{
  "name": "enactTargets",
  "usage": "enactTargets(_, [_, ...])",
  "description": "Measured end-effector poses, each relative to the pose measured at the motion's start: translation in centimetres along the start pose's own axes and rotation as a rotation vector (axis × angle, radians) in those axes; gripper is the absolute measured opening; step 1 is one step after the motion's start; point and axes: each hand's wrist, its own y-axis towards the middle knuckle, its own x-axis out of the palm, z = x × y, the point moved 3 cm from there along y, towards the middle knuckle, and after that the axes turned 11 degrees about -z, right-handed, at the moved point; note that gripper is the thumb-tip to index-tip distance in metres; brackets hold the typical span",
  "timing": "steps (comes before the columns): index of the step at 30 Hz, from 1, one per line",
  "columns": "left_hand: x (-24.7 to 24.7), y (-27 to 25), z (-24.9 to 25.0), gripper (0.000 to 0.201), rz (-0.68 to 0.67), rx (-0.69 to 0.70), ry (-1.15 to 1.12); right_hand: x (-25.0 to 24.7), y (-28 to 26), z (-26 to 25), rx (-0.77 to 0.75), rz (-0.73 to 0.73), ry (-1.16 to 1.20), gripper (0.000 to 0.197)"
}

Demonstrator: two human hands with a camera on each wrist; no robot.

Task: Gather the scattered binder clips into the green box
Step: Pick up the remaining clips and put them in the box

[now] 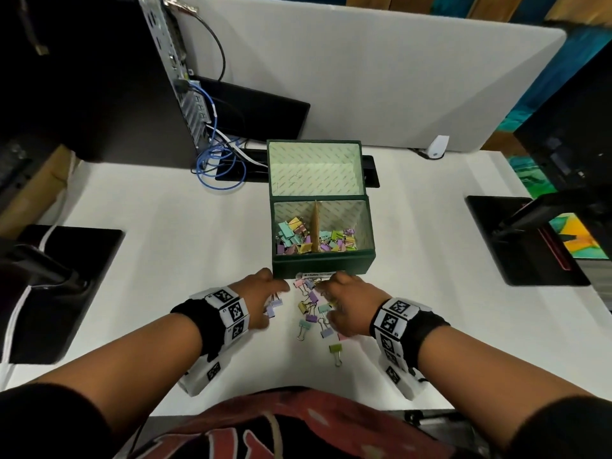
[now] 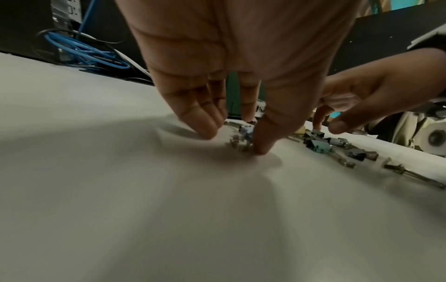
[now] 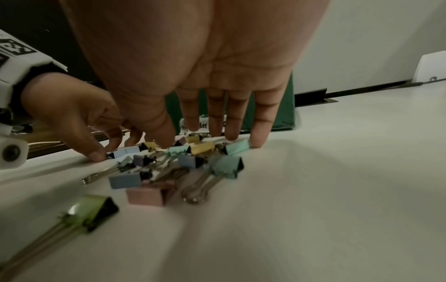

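The green box (image 1: pixel 323 265) stands open at the table's middle, lid tilted back. Several pastel binder clips lie in its two halves, either side of a brown divider (image 1: pixel 315 226). More scattered clips (image 1: pixel 313 309) lie on the table just in front of it, between my hands. My left hand (image 1: pixel 268 293) (image 2: pixel 234 142) has thumb and fingertips down on the table around a couple of small clips (image 2: pixel 242 141), holding none. My right hand (image 1: pixel 334 299) (image 3: pixel 200 141) is open, its straight fingers resting on the table at the far side of the pile (image 3: pixel 183 162). A green clip (image 1: pixel 336 349) (image 3: pixel 91 211) lies alone, nearest me.
A computer tower (image 1: pixel 159 77) with blue cables (image 1: pixel 215 167) stands at the back left. Black monitor bases sit at the left (image 1: pixel 66 293) and right (image 1: pixel 516 240). A grey partition (image 1: pixel 364 77) closes the back. The table's front edge is at my body.
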Motion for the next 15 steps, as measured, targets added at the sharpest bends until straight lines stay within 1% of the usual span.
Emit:
enactTargets(3, [0.0, 0.1, 0.4, 0.082, 0.023, -0.007, 0.033, -0.3, 0.4, -0.4, 0.019, 0.008, -0.021, 0.06])
enactTargets(6, [-0.1, 0.1, 0.4, 0.088, 0.004, -0.012, 0.023, -0.4, 0.6, -0.6, 0.027, -0.002, -0.034, 0.056])
enactTargets(8, [0.1, 0.0, 0.5, 0.087, -0.007, -0.007, 0.008, -0.3, 0.4, -0.4, 0.014, -0.019, -0.022, 0.053])
enactTargets(10, [0.2, 0.1, 0.6, 0.086, -0.003, -0.005, 0.009, -0.1, 0.1, -0.1, -0.012, -0.068, -0.027, 0.051])
enactTargets(13, [0.3, 0.4, 1.0, 0.083, -0.004, -0.001, 0.019, 0.3, -0.6, 0.1, -0.051, -0.136, -0.034, 0.05])
enactTargets(15, [0.3, 0.6, 1.2, 0.079, -0.016, 0.002, 0.017, 0.3, -0.8, 0.2, -0.056, -0.149, 0.009, 0.05])
